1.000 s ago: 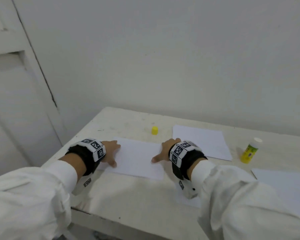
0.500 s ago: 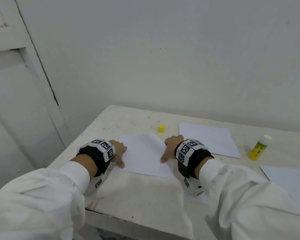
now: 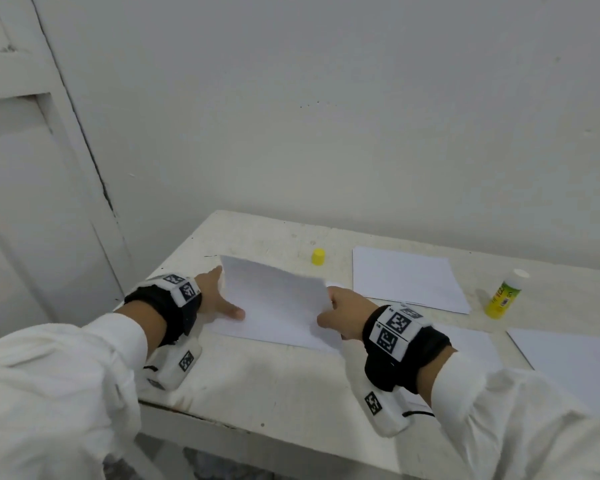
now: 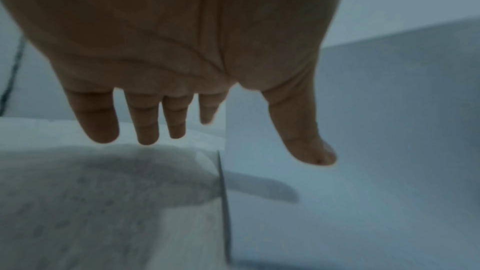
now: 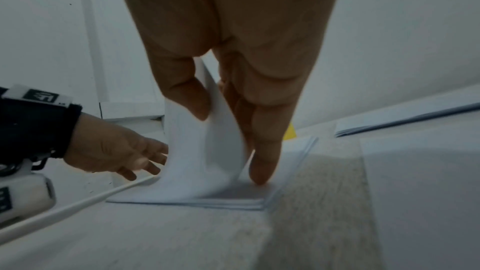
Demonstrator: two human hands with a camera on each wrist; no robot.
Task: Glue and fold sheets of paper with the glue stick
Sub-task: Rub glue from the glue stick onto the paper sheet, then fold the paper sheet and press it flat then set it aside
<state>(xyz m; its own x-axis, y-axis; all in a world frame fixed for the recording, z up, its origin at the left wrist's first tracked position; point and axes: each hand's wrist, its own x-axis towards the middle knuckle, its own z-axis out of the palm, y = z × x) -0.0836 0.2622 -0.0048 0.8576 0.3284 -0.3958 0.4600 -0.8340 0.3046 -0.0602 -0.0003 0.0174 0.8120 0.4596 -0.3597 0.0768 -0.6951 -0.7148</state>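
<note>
A white sheet of paper (image 3: 274, 306) lies on the table (image 3: 274, 382) in front of me, its far part raised and curling toward me. My right hand (image 3: 329, 308) pinches the raised right edge between thumb and fingers; in the right wrist view the hand (image 5: 223, 126) holds the curved flap (image 5: 197, 161), one fingertip down on the layers beneath. At the sheet's left edge, my left hand (image 3: 227, 299) has straight fingers, with the thumb over the paper (image 4: 363, 192). The yellow glue stick (image 3: 503, 296) stands upright at the right, uncapped. Its yellow cap (image 3: 318, 256) sits behind the sheet.
A second white sheet (image 3: 406, 278) lies behind my right hand and a third (image 3: 568, 358) at the table's right edge. Another sheet (image 3: 471, 344) lies under my right wrist. The wall runs close behind the table, and a door is at the left.
The sheet lay flat with both hands at its sides. Now its far part is lifted and curls toward me, pinched by my right hand; the left hand has spread open at the left edge.
</note>
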